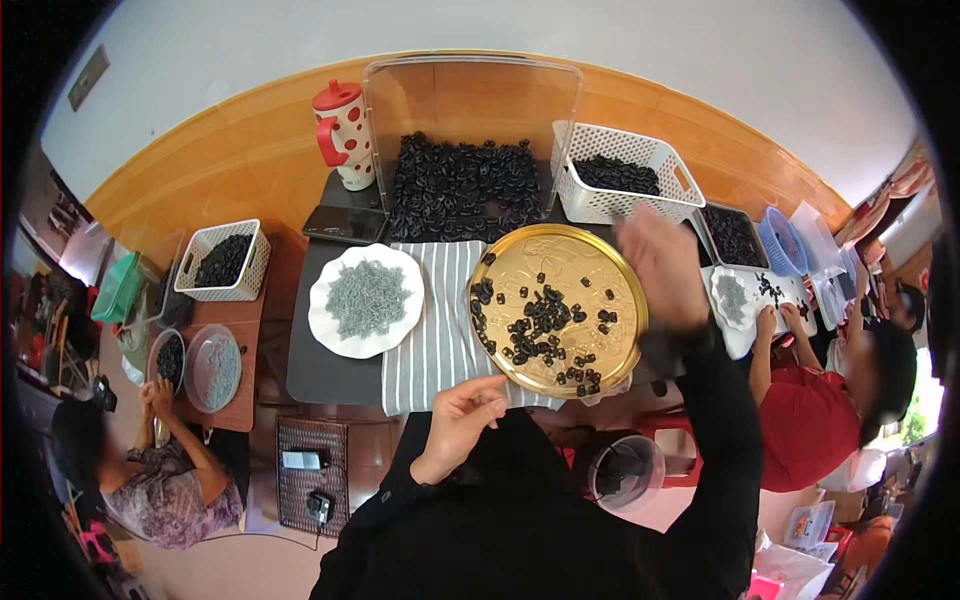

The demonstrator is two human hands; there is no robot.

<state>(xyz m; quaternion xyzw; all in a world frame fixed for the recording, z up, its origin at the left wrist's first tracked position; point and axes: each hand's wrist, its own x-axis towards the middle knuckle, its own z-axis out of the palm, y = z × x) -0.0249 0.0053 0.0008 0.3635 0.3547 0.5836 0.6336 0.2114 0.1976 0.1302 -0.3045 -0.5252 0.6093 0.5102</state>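
My left hand [457, 428] is in front of the striped cloth's near edge, thumb and fingers drawn together. Whatever is between them, if anything, is too small to make out. My right hand [662, 262], smeared by motion, hovers over the right rim of the round gold tray [600, 255], and its fingers cannot be read. Small black plastic parts [545, 318] lie scattered and heaped on that tray. Left of it, a scalloped white plate [325, 320] holds a pile of small grey metal pieces [366, 298], perhaps screws. A grey-and-white striped cloth [432, 350] lies under the tray's left side.
Behind the tray stand a clear bin [470, 62] and a white basket [600, 208], both holding black parts. A spotted tumbler [352, 140] and dark phone [345, 224] are at the back left. One person [170, 470] works at left, another [815, 410] at right. A clear bucket [627, 472] stands below.
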